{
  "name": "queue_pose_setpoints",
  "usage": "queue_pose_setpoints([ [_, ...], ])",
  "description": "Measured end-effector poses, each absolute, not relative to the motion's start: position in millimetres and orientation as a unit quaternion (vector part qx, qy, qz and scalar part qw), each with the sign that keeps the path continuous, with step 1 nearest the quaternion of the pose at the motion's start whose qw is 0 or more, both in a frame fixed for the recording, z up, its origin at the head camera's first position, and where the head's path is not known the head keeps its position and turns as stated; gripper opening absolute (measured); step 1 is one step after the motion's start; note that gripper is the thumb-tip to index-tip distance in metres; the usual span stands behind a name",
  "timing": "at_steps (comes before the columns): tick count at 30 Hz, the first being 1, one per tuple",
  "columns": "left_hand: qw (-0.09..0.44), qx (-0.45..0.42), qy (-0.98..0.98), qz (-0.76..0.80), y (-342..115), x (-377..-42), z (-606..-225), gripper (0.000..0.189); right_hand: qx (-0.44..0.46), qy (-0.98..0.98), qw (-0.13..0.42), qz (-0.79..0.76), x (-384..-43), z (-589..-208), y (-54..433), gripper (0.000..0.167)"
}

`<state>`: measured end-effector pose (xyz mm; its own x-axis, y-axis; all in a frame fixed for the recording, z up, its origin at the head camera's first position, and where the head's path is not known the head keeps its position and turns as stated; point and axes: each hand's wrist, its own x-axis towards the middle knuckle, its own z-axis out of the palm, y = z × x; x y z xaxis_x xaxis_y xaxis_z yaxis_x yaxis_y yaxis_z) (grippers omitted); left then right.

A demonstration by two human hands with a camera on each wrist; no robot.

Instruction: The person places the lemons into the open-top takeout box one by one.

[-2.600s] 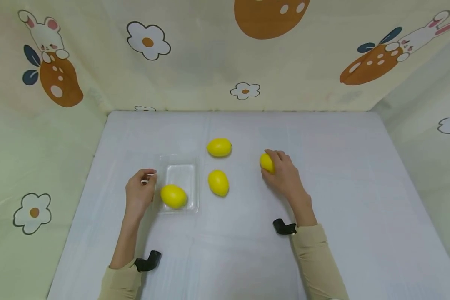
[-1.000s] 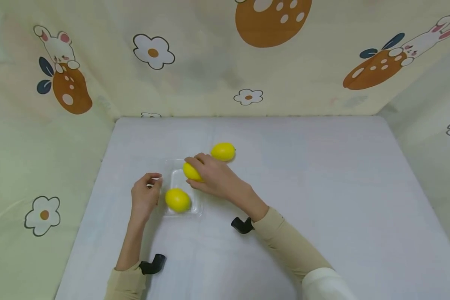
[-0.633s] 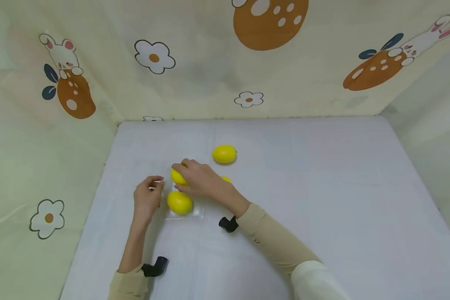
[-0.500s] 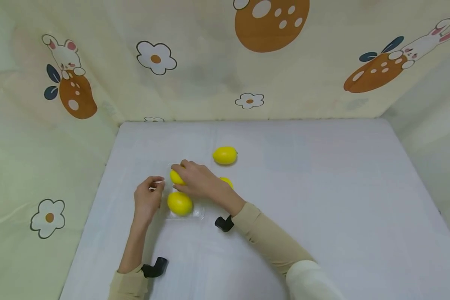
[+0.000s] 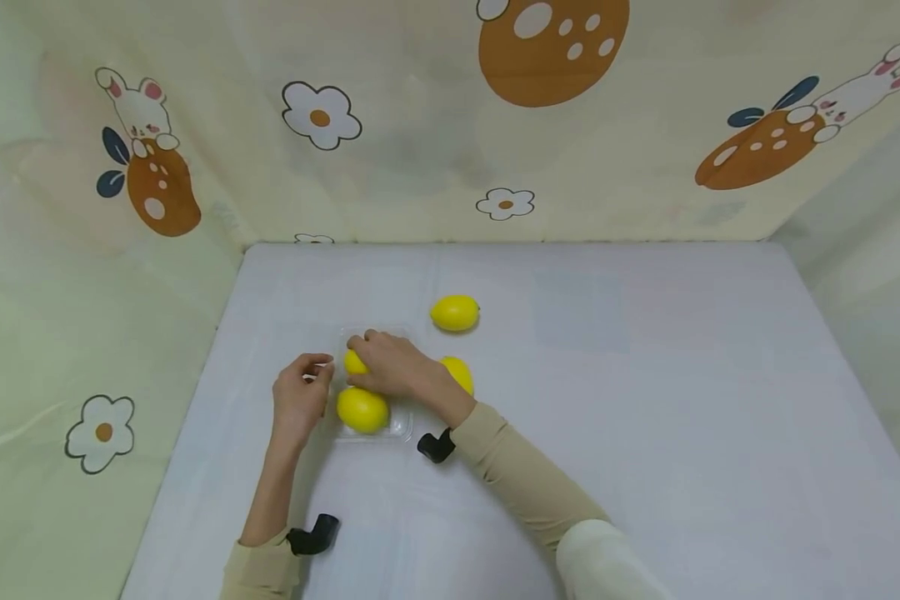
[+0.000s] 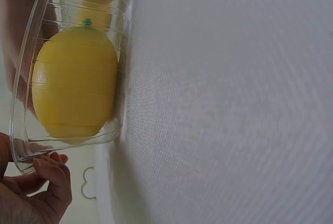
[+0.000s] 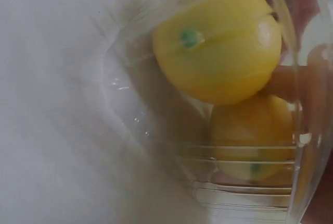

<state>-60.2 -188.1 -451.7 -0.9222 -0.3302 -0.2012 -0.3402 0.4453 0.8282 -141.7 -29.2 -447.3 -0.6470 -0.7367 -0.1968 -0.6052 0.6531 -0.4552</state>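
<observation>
A clear plastic tray (image 5: 401,429) sits left of the table's middle. One lemon (image 5: 363,410) lies in its front part, also seen through the wall in the left wrist view (image 6: 75,83). My right hand (image 5: 393,365) reaches over the tray and grips a second lemon (image 5: 356,362) in its back part, just behind the first; the two look to be touching in the right wrist view. My left hand (image 5: 300,400) is at the tray's left side, where thumb and fingers (image 6: 54,182) pinch the rim. The right hand hides part of its lemon and of the tray.
Two more lemons lie on the table (image 5: 607,400) right of the tray: one at the back (image 5: 455,313), one nearer (image 5: 459,375), partly behind my right wrist. Printed cloth (image 5: 412,167) hangs behind the table and along its sides.
My right hand has carried its lemon from the table's right side leftward into the tray, lowering it behind the first lemon. My left hand stays at the rim. The head view has shifted slightly.
</observation>
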Motion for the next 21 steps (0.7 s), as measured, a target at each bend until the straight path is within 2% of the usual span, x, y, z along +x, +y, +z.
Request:
queue_pose_setpoints([
  [5,0.003,-0.198,0.850,0.489,-187.5,-59.6,-451.6,0.026,-0.379,0.891,0.181,-0.171,-141.7,-448.5,-28.2,0.052],
  [13,-0.005,-0.204,0.849,0.488,-187.3,-60.7,-454.0,0.024,-0.385,0.893,0.167,-0.162,-141.1,-443.7,-21.4,0.050],
  [21,0.002,-0.203,0.849,0.488,-188.0,-60.8,-452.0,0.025,-0.412,0.884,0.114,-0.190,-131.7,-430.9,-3.4,0.043],
])
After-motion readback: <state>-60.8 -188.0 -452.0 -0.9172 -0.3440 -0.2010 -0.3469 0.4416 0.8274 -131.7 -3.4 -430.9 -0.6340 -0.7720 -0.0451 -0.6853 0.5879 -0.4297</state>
